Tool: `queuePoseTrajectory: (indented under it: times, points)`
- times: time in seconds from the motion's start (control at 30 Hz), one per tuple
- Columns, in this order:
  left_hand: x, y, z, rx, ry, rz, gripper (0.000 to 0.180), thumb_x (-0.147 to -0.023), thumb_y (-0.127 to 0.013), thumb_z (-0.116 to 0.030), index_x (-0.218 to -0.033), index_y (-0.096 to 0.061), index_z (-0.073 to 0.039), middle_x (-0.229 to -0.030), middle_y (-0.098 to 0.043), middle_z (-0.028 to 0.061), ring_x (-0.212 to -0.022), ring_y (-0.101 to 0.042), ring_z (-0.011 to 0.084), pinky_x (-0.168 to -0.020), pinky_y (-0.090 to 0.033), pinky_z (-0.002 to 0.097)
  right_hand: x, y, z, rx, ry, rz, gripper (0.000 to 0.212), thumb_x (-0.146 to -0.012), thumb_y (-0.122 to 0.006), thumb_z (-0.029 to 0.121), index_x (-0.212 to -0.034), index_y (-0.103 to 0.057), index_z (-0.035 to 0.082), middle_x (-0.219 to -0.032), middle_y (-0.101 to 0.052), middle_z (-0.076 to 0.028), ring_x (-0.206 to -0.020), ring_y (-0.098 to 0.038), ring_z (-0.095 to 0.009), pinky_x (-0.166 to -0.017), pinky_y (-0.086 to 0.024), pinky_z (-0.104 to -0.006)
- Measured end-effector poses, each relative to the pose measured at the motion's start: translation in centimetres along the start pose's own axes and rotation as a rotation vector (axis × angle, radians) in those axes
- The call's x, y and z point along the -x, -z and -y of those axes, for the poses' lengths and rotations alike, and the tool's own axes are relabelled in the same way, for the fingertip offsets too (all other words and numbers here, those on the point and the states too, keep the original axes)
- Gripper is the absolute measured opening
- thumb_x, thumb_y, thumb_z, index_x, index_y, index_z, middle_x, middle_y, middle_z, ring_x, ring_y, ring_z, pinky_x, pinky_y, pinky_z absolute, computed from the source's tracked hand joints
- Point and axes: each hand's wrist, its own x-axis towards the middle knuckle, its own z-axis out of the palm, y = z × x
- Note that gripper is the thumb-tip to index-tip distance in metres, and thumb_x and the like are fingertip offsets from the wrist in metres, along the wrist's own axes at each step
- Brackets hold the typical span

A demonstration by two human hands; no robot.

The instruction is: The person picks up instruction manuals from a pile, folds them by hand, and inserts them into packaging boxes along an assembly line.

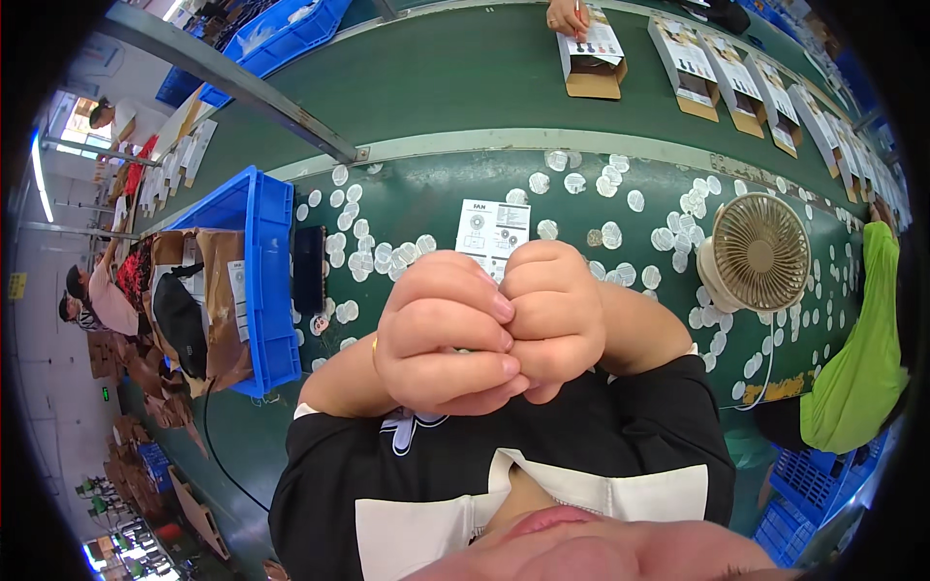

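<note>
My left hand (441, 334) and my right hand (552, 315) are raised close to the camera, in front of my chest. Both are closed, with fingers curled and fingertips meeting in the middle. Whatever they may hold is hidden behind the fingers. Just beyond them, a white printed leaflet (494, 230) lies on the green table (426, 198), its lower edge covered by my hands. Many round whitish stickers (610, 234) are scattered around it.
A small beige fan (759, 254) stands at the right, near bright green cloth (857, 358). A blue crate (276, 281) with cardboard and a black item sits left, beside a dark flat object (310, 269). Across a metal rail, another person's hand (570, 17) touches one of several open boxes (593, 58).
</note>
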Motion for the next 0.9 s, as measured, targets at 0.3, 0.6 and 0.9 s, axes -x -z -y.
queuePoseTrajectory:
  times: [0.3,0.6,0.9]
  points:
    - [-0.6,-0.7,0.5,0.115,0.006,0.034,0.02,-0.067,-0.073,-0.012,-0.083,-0.061,-0.009,-0.086,-0.054,0.0041,-0.081,-0.052,0.0221,-0.061,-0.043,0.0318,0.1,0.6,0.2,-0.02,0.006,-0.035,0.008,-0.066,-0.056,0.015,-0.07,-0.053,0.009,-0.064,-0.046,-0.001,-0.049,-0.043,-0.017,-0.042,-0.031,-0.0284]
    - [1.1,0.9,2.3,-0.09,0.18,0.022,0.016,-0.071,-0.065,-0.002,-0.082,-0.055,-0.007,-0.09,-0.054,0.0088,-0.081,-0.052,0.0242,-0.067,-0.044,0.0341,-2.4,4.1,2.3,-0.256,-0.128,-0.29,0.015,-0.084,-0.048,0.014,-0.079,-0.058,0.004,-0.065,-0.053,-0.003,-0.045,-0.044,-0.016,-0.039,-0.029,-0.0286]
    - [15.3,4.0,11.5,-0.382,1.184,-0.085,0.028,-0.082,-0.06,-0.015,-0.108,-0.056,-0.004,-0.117,-0.05,0.0112,-0.11,-0.046,0.0258,-0.095,-0.034,0.0329,-6.2,7.8,5.3,-0.773,-0.296,-0.347,0.02,-0.089,-0.049,0.039,-0.086,-0.066,0.028,-0.079,-0.05,0.001,-0.062,-0.044,-0.013,-0.058,-0.033,-0.029]
